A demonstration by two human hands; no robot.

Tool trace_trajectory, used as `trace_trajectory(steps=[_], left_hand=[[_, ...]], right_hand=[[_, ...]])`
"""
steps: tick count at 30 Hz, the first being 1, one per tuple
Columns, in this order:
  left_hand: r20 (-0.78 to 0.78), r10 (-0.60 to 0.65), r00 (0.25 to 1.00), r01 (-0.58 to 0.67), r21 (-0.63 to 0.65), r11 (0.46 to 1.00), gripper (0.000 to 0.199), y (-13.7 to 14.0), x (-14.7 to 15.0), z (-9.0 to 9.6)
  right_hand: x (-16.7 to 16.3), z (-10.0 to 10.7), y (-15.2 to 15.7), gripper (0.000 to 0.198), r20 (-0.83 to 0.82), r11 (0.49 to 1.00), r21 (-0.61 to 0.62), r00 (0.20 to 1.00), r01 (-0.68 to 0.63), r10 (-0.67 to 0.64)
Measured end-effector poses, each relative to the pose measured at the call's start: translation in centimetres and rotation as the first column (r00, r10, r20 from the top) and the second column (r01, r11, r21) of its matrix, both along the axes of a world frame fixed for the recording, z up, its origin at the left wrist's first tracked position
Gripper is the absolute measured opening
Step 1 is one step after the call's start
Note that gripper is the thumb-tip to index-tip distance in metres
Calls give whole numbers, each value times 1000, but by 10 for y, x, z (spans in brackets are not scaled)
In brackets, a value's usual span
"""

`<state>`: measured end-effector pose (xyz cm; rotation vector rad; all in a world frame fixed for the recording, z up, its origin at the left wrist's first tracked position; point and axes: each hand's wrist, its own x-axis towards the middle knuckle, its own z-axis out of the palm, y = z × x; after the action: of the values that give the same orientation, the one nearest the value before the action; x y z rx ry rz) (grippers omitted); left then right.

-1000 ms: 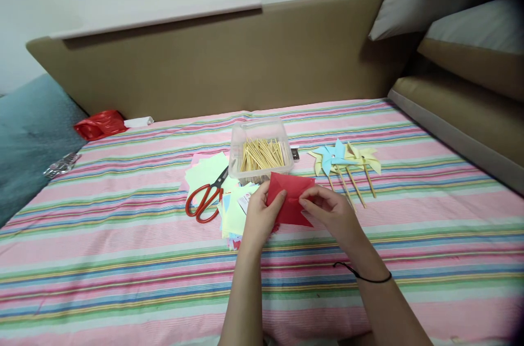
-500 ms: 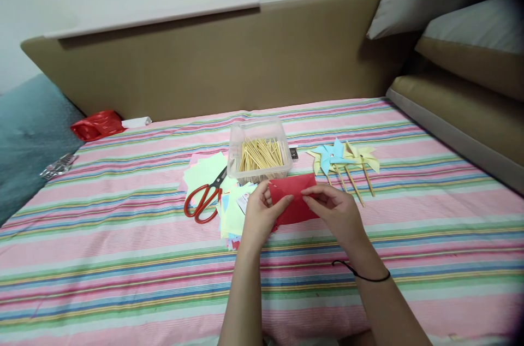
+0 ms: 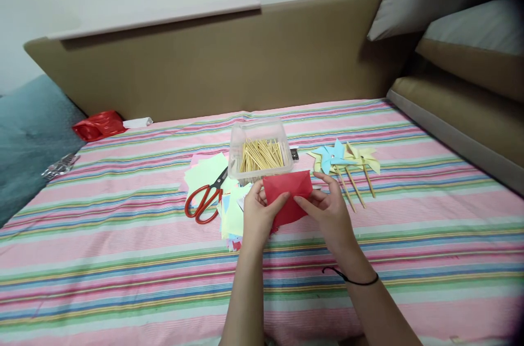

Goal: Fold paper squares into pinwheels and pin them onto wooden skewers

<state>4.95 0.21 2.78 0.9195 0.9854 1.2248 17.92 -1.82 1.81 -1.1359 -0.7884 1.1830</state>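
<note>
Between my two hands is a sheet of red paper (image 3: 289, 185), held up off the striped cloth. My left hand (image 3: 260, 212) grips its left side, thumb on the near face and fingers behind. On the right side, my right hand (image 3: 327, 212) pinches the paper with its thumb in front; the index finger sticks out past the edge. Loose sheets of pale coloured paper (image 3: 233, 218) lie in a pile beside my left wrist. Scissors with red handles (image 3: 204, 204) rest partly on more pale sheets. A clear plastic box (image 3: 262, 174) of thin wooden sticks (image 3: 262, 155) stands just beyond the paper.
Blue and yellow paper pinwheels (image 3: 339, 156) on sticks lie to the right. A small dark item (image 3: 294, 154) sits by the box. Far left are a red plastic bag (image 3: 100, 125), a white item (image 3: 138, 123) and a clear packet (image 3: 60, 166). Cushions (image 3: 470, 46) border the right side.
The red paper has shifted slightly left and up. My right hand has moved left, its thumb closer to the left thumb, with its index finger now extended.
</note>
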Motion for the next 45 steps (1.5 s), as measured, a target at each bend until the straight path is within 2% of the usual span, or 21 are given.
trace_trajectory(steps=[4,10,19,30,37,45], left_hand=[[69,-9,998,11,-34,999,32,1,-1,1],[64,-31,997,32,-10,999,36,2,-2,-2],[29,63,998,-64,12,998,36,2,-1,-7],[13,14,1000,-14,23,1000,37,2,-1,-4],[-34,-69,997,71,42,997,38,1,0,-3],[-124,-44,991,52,62,997,35,-1,3,2]], right_hand=[[3,-2,1,70,-21,999,-3,999,38,-38],[5,-3,1,70,-28,999,1,999,41,-41],[7,-3,3,73,-16,1000,-5,1000,-12,12],[8,-3,3,72,-9,1000,-14,1000,7,-8],[9,-5,3,69,5,1000,0,1000,24,-24],[8,-4,3,67,-2,1000,13,1000,-5,5]])
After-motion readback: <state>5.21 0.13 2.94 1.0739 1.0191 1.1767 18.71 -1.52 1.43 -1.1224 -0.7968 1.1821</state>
